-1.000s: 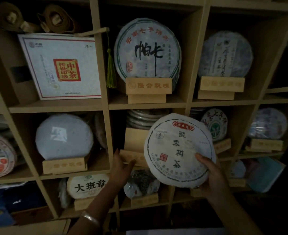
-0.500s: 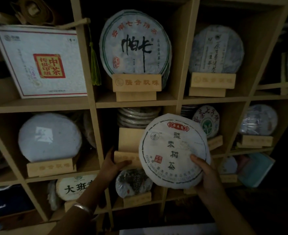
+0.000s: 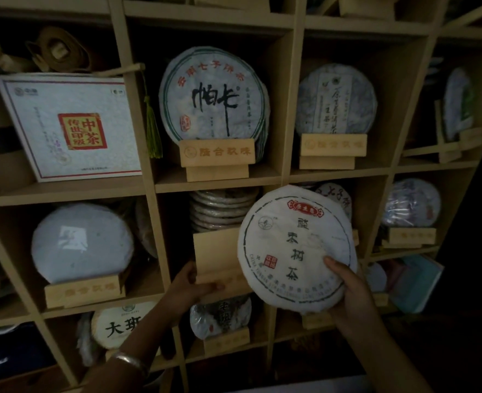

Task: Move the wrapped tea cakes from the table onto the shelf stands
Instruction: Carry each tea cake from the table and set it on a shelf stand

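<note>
A round tea cake in white paper with a red label and black characters is held upright in front of the middle shelf row. My right hand grips its lower right edge, thumb on the face. My left hand holds the front lip of an empty wooden stand in the middle cubby, just left of the cake. The cake overlaps the stand's right side and hides the divider behind it.
The wooden shelf grid holds other wrapped cakes on stands: one with bold black characters, a pale one, a plain one. A white box fills the upper left cubby. Stacked cakes lie behind the empty stand.
My left hand has closed on the stand's front lip. The cake stays beside the stand in my right hand. The view has shifted closer and a little upward.
</note>
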A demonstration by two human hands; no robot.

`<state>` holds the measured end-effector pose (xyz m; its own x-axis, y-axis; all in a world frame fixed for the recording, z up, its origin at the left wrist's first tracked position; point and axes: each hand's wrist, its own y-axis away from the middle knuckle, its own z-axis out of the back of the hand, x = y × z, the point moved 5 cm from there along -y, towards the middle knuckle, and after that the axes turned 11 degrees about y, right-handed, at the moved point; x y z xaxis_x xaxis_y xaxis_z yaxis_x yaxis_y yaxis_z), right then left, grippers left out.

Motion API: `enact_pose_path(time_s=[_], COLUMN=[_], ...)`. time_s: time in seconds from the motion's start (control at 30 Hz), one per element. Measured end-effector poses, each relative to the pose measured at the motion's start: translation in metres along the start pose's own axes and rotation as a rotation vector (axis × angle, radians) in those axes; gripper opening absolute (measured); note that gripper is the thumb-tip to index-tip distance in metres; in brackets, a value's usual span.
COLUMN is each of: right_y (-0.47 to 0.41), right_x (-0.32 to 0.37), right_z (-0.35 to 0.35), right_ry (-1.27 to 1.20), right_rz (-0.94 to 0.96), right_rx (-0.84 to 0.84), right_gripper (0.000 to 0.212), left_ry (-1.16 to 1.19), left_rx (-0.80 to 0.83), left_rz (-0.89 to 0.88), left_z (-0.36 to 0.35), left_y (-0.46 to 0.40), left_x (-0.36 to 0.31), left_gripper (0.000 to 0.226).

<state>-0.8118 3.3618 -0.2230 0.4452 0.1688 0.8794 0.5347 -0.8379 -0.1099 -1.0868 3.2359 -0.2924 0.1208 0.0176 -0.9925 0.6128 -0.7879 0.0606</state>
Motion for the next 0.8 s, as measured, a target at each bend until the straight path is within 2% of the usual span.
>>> enact_pose_path(time_s=[0.2,0.4,0.6,0.8], right_y=[0.004,0.022,0.036,0.043], right_x=[0.016,0.038,0.05,0.058], right_z=[-0.014,-0.033,-0.037,-0.041], right_ry=[-0.083,-0.045,0.014,0.12], right_rz=[0.02,0.171,0.268,0.34], right_rx=[0.019,0.046,0.03,0.028], right_gripper=[0.053,0.059,0.061,0.069], left_ry=[-0.004,-0.013,-0.009,0.02], left_rx=[0.141,0.325,0.413,0.405], left_rz=[0.073,0.035,0.02,-0.019], left_z=[-0.011,-0.032,-0.054,-0.061], left_y=[0.045,0.086,0.111,0.125], left_x=[-0.017,-0.042,-0.059,-0.071], left_gripper=[0.082,0.074,0.075,0.074])
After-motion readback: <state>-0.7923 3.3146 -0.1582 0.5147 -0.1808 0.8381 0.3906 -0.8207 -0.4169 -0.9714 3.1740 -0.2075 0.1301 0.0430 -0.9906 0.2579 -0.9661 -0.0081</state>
